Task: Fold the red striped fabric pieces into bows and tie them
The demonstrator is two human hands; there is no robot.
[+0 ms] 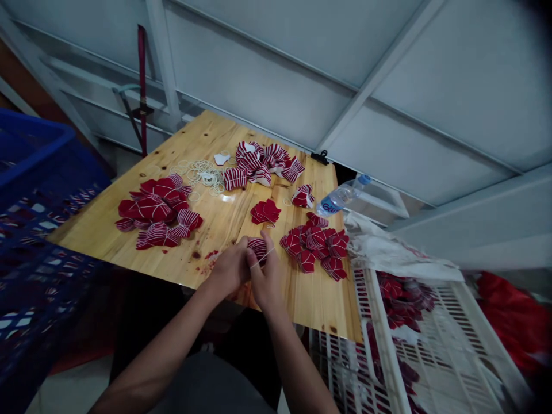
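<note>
Both my hands are over the front of a pine table top [224, 224]. My left hand [230, 268] and my right hand [266, 279] grip a small bundle of red-and-white striped fabric [257, 248]. My right fingers stretch a pale rubber band [264, 257] around it. Nearest my hands lie a small stack of red fabric pieces [265, 211] and a pile of tied red bundles [314, 247]. A larger pile [155, 210] sits at the left, with loose rubber bands [204, 174] and striped bundles [263, 164] toward the back.
A plastic water bottle [340, 195] lies beyond the table's right edge, near a crumpled white cloth [388, 244]. A white plastic crate [388, 339] holding red pieces stands at lower right. A blue plastic basket [38, 172] stands at left. Red fabric [513, 322] lies at far right.
</note>
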